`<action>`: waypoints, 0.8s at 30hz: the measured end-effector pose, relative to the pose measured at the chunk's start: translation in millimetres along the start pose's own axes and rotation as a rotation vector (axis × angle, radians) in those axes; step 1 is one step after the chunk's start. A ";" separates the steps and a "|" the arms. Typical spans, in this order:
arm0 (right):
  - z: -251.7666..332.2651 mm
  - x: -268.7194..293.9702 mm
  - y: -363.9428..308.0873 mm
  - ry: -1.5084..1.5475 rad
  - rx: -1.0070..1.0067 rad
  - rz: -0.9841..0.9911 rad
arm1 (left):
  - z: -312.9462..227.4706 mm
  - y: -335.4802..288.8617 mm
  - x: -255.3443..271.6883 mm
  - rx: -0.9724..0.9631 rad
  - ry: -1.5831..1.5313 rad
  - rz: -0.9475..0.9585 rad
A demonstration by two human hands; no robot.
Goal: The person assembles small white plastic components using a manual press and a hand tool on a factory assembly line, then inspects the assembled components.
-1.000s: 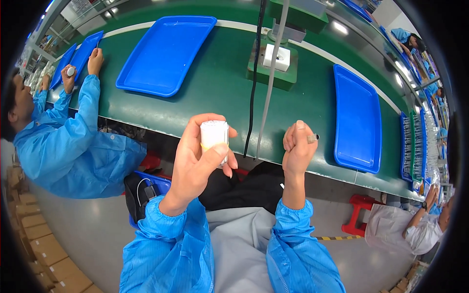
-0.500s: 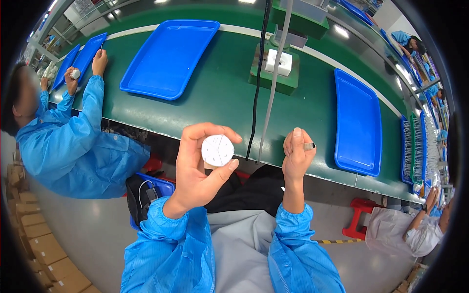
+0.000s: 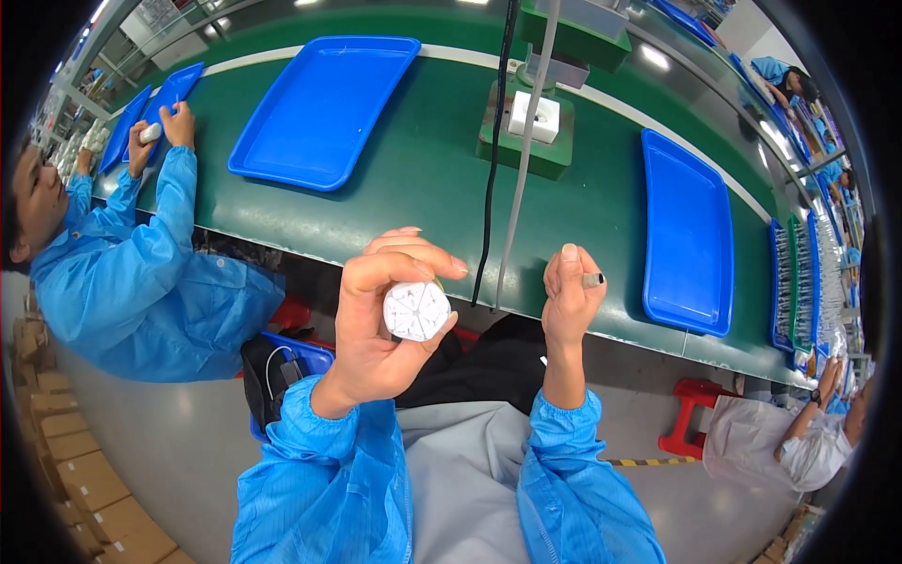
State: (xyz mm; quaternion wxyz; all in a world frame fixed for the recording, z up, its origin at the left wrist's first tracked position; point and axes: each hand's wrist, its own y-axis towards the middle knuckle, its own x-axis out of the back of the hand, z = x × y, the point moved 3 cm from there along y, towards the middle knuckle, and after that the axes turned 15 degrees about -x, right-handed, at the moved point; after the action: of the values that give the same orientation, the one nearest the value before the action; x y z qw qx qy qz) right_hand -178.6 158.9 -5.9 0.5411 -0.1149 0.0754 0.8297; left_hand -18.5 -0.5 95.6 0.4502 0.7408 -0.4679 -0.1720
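My left hand (image 3: 371, 324) holds a white, roundish piece (image 3: 417, 311) between thumb and fingers. Lines split its near face into several wedges with small dark marks; its far side is hidden. Off to the right and a little above the bench's front edge, my right hand (image 3: 570, 296) is closed round a thin grey pen-like stick (image 3: 593, 280). Only the stick's dark-tipped end shows beside the thumb; the fist covers the rest. The two hands are apart, both in front of the green bench (image 3: 423, 188).
Blue trays (image 3: 315, 113) (image 3: 688, 235) lie left and right on the bench. Between them stands a green press-like fixture (image 3: 526, 141) with a white block (image 3: 534, 117). A black cable (image 3: 495, 169) and grey tube (image 3: 526, 160) hang before it. A co-worker (image 3: 141, 282) sits at left.
The white piece has turned in my left hand, so a face with more dividing lines shows. My right hand stays nearly still. The co-worker's hands and head have shifted.
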 end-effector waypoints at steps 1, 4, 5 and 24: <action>0.3 -0.3 0.1 0.002 -0.004 -0.001 | 0.0 0.4 0.9 -0.016 0.009 0.017; 1.1 -1.4 0.2 0.015 0.004 0.009 | -0.3 -2.0 -0.1 0.038 -0.053 -0.008; 1.2 -0.7 -0.5 0.018 0.006 0.012 | 0.1 -4.3 -1.6 0.111 -0.127 -0.049; -1.7 1.8 -1.8 -0.010 0.011 0.000 | 122.1 -1.6 85.1 0.517 -0.026 -0.417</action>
State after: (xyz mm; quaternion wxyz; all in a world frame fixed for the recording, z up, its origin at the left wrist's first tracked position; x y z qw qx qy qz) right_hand -177.5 160.8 -8.0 0.5419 -0.1076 0.0774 0.8299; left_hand -57.4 -134.2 43.0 0.1962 0.9082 -0.3399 -0.1456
